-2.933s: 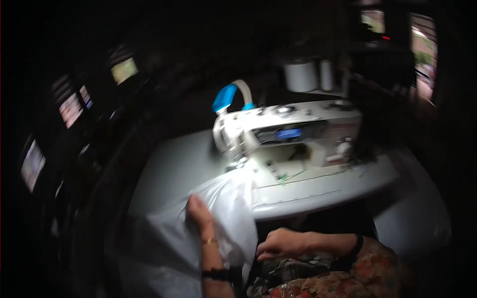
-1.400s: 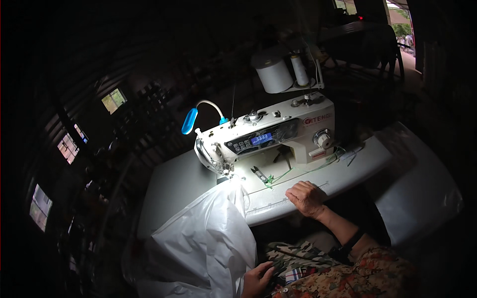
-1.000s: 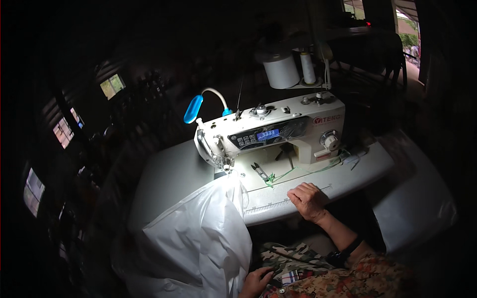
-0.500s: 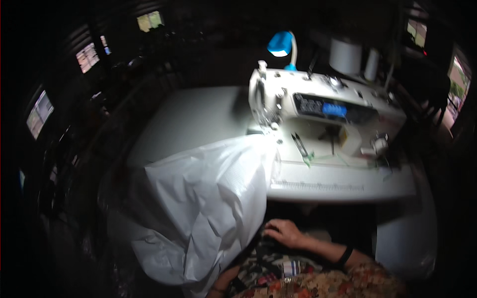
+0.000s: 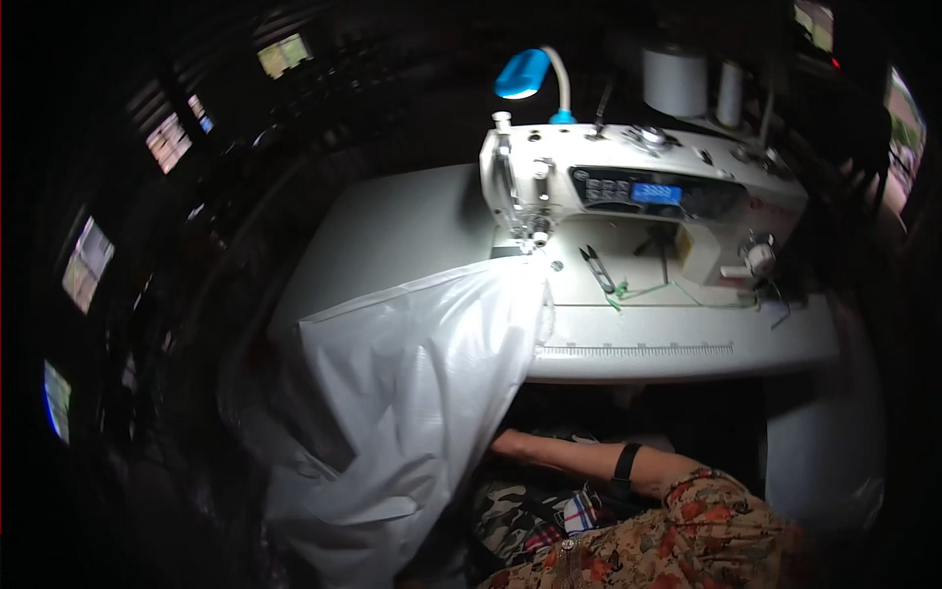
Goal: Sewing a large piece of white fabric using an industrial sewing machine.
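We cannot tell the right hand's [image 5: 508, 443] grip, its fingers being hidden; left hand unseen. We advise keeping the white sheet [image 5: 412, 358] flat at the sewing machine [image 5: 643, 182].

Windows [image 5: 89, 263] glow on your left, a bright opening [image 5: 905, 137] at your far right with a red light [image 5: 836, 63] near it; ahead of you, snips [image 5: 596, 270] lie beside green thread [image 5: 620, 291].

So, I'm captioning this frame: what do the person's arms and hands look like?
The right sleeve is tan with a red-orange and dark pattern, ending near the elbow. A plain black band circles the bare right forearm. The right hand is mostly hidden; the left hand can't be seen.
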Available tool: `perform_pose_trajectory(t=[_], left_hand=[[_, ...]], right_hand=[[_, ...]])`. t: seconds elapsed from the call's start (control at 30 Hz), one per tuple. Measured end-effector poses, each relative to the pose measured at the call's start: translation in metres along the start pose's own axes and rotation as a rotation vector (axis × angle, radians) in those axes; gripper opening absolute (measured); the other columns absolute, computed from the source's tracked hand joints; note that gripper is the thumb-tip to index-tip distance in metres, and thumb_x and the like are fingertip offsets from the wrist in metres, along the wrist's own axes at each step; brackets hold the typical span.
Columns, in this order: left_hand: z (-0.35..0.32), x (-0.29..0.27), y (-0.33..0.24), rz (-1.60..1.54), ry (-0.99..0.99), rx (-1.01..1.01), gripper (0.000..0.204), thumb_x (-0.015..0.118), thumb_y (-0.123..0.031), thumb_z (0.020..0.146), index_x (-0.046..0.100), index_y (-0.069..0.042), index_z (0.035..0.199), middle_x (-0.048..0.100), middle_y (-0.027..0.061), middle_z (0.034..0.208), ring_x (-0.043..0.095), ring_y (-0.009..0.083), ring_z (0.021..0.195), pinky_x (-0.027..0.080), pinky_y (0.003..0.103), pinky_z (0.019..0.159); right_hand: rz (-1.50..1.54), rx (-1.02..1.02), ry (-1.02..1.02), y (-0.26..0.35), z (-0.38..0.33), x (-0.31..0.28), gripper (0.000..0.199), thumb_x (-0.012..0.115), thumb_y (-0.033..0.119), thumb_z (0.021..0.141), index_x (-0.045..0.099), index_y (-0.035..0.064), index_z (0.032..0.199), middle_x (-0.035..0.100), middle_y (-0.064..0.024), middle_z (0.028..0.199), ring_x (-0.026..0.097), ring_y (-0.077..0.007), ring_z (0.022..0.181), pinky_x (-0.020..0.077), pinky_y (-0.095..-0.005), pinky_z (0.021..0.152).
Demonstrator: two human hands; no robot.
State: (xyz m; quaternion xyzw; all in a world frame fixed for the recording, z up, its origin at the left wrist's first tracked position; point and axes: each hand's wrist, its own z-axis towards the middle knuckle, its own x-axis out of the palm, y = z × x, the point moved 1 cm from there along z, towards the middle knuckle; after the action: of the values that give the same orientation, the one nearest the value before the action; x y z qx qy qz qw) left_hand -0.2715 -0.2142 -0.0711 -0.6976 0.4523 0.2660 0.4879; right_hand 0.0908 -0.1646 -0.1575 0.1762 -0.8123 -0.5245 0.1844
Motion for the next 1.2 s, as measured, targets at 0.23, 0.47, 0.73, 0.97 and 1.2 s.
perform_pose_trajectory(t=[0.23, 0.47, 0.73, 0.97, 1.2], left_hand=[[-0.029, -0.085, 0.056, 0.465, -0.057, -0.055, 0.042, 0.051, -0.033, 0.098, 0.058, -0.002, 0.125, 0.060, 0.0184, 0.125, 0.056, 0.0347, 0.112, 0.042, 0.046, 0.100], [-0.060, -0.170, 0.071, 0.872, -0.255, -0.124, 0.038, 0.051, -0.031, 0.098, 0.062, -0.003, 0.121, 0.064, 0.0182, 0.119, 0.060, 0.0355, 0.106, 0.045, 0.047, 0.096], [-0.066, -0.124, -0.124, 0.484, -0.267, 0.059, 0.032, 0.054, -0.022, 0.095, 0.068, 0.002, 0.111, 0.071, 0.0199, 0.104, 0.067, 0.0304, 0.101, 0.050, 0.042, 0.089], [-0.081, -0.034, -0.267, -0.353, -0.256, 0.565, 0.027, 0.067, -0.008, 0.087, 0.065, 0.002, 0.112, 0.070, 0.0209, 0.105, 0.070, 0.0301, 0.096, 0.053, 0.038, 0.083], [-0.073, 0.036, -0.275, -0.285, -0.376, 0.603, 0.044, 0.075, -0.015, 0.082, 0.057, 0.001, 0.118, 0.059, 0.0184, 0.105, 0.061, 0.0348, 0.095, 0.050, 0.041, 0.083]], right_hand=[[0.193, -0.528, 0.959, 0.206, -0.138, 0.082, 0.044, 0.044, 0.032, 0.106, 0.061, -0.0044, 0.123, 0.070, -0.0107, 0.108, 0.064, -0.0159, 0.105, 0.0479, -0.0299, 0.097], [-0.305, -0.025, 0.455, 0.142, -0.099, 0.026, 0.054, 0.054, 0.049, 0.097, 0.065, 0.0027, 0.122, 0.067, -0.0147, 0.120, 0.062, -0.0223, 0.114, 0.0462, -0.0322, 0.100], [0.143, -0.220, -0.117, 0.068, -0.060, -0.014, 0.034, 0.058, 0.032, 0.094, 0.068, 0.0038, 0.110, 0.070, -0.0111, 0.102, 0.067, -0.0216, 0.091, 0.0530, -0.0339, 0.078], [0.349, -0.137, -0.094, 0.033, -0.059, 0.004, 0.036, 0.056, 0.036, 0.096, 0.069, 0.0035, 0.106, 0.070, -0.0082, 0.094, 0.066, -0.0182, 0.080, 0.0520, -0.0319, 0.067], [0.736, 0.078, -0.020, 0.046, -0.109, 0.001, 0.043, 0.050, 0.047, 0.100, 0.066, 0.0076, 0.103, 0.067, -0.0019, 0.084, 0.059, -0.0108, 0.066, 0.0434, -0.0259, 0.055]])
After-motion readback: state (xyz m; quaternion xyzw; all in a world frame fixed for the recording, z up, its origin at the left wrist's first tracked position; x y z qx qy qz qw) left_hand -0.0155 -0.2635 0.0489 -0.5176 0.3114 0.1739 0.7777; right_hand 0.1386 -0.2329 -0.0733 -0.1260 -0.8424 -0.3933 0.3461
